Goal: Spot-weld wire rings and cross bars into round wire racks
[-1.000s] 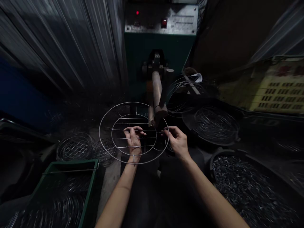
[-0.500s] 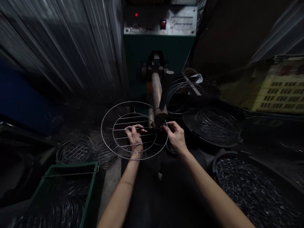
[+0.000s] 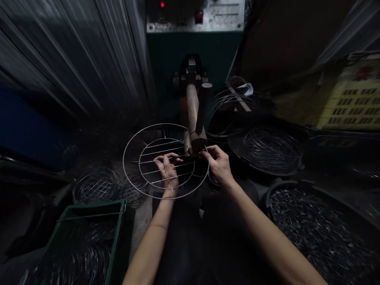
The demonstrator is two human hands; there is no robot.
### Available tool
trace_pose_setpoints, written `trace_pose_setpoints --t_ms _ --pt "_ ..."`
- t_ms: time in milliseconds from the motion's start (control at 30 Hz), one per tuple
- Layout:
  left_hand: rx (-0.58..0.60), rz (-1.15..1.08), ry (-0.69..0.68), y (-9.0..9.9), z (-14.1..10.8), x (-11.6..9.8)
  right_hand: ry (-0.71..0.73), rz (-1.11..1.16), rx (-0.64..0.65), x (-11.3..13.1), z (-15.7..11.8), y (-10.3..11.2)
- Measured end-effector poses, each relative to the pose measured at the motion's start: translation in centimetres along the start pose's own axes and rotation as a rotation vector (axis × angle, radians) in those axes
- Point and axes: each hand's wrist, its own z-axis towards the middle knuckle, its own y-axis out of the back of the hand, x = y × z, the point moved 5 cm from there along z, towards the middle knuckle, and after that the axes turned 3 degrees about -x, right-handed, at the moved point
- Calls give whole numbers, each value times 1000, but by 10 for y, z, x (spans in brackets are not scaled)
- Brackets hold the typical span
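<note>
A round wire rack [image 3: 147, 162] has an outer ring, a smaller inner ring and several straight bars. It lies roughly level at the end of the machine's thick metal arms [image 3: 198, 140], its right part between or close beside their tips. My left hand [image 3: 168, 171] is closed on the rack's bars from below, thumb up. At the right side of the outer ring, my right hand [image 3: 219, 164] pinches thumb and fingers together close to the arm tips. Whatever small piece sits in that pinch is too dark to make out.
Behind stands a green machine [image 3: 166, 47] with a lit red lamp. A green crate [image 3: 118, 225] of wire parts and stacked round racks [image 3: 96, 185] lie left. Right are a basin of wire rings [image 3: 268, 148], a tub of small metal pieces [image 3: 308, 221] and a yellow crate [image 3: 350, 103].
The view has shifted slightly, so the machine sits higher in it. Both hands and the rack keep nearly the same position at the arm tips.
</note>
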Motion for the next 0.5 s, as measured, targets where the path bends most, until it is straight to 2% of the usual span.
trace_pose_setpoints --t_ms 200,400,500 --pt "59 -13 17 3 1 -2 45 -64 18 5 2 6" --pt "56 48 89 12 0 0 95 -313 -57 22 -21 44" --pt "32 72 103 15 -8 -2 103 -392 -43 31 -41 62"
